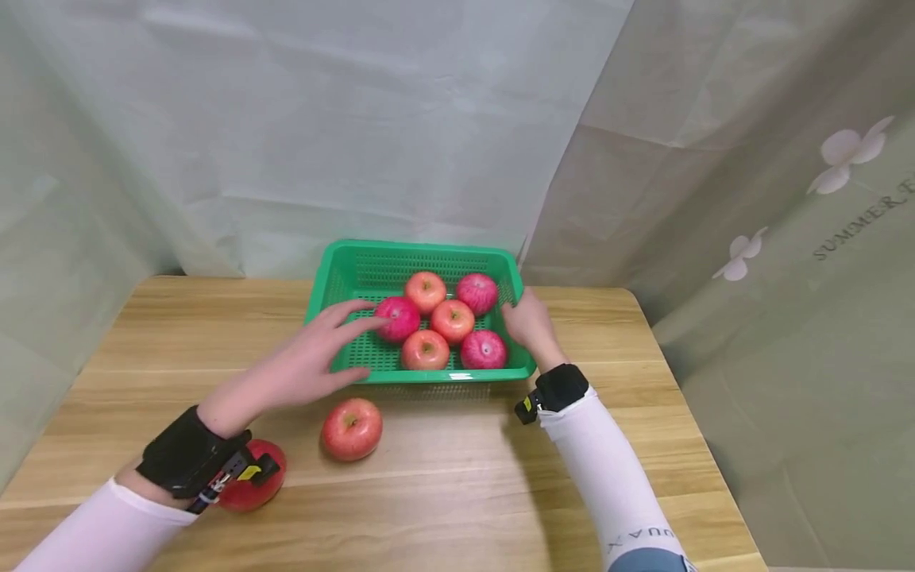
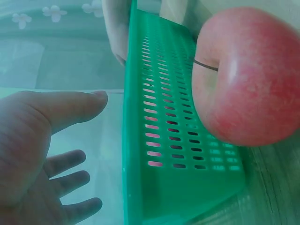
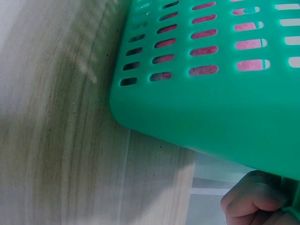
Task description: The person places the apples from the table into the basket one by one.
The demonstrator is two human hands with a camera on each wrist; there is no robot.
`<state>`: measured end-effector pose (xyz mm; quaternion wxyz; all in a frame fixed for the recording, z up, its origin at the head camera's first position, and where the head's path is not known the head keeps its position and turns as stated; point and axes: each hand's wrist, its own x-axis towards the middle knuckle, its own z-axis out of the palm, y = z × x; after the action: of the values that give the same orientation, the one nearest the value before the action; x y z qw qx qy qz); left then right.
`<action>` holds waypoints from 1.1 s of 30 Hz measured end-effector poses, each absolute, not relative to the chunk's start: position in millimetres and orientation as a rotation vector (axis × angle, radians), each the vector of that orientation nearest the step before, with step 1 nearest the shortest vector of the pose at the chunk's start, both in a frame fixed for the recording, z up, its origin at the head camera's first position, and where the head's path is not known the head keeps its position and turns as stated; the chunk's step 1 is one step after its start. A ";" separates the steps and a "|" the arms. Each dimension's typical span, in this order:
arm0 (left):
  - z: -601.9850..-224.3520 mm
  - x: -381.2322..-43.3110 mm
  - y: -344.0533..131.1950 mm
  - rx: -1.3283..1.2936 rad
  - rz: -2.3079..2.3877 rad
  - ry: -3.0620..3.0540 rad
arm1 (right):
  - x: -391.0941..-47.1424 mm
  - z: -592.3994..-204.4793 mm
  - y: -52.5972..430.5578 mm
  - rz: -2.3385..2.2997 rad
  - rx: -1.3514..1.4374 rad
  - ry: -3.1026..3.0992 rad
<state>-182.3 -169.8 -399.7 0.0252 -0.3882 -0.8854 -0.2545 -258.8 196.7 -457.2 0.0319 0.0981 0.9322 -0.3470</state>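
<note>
A green plastic basket (image 1: 415,376) holds several apples, some pale red and some deep pink, such as a deep pink apple (image 1: 399,320) at its left. My left hand (image 1: 303,361) hovers over the basket's left end with fingers spread, the fingertips near that apple; whether they touch it I cannot tell. In the left wrist view the same hand (image 2: 28,154) shows its thumb and fingers apart, holding nothing. My right hand (image 1: 530,324) grips the basket's right rim, its fingers curled over the edge in the right wrist view (image 3: 255,199).
One red apple (image 1: 352,430) lies on the wooden table (image 1: 443,492) in front of the basket. Another red apple (image 1: 250,485) is partly hidden behind my left wrist. A pale curtain (image 1: 372,143) hangs close behind the basket, and a flowered one (image 1: 801,318) hangs at the right.
</note>
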 end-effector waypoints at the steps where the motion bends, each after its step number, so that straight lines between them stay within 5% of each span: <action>1: -398.2 -179.4 -170.7 -1.201 -0.788 -2.734 | -258.9 -457.2 196.5 -1.068 0.302 2.873; 33: -405.7 -138.5 -178.0 -1.370 -0.743 -2.726 | -258.0 -458.4 195.3 -1.061 0.301 2.887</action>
<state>-138.5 -178.0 -405.7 0.0008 -0.4364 -0.8681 -0.2367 -258.0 195.3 -458.4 0.0254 0.0973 0.9339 -0.3431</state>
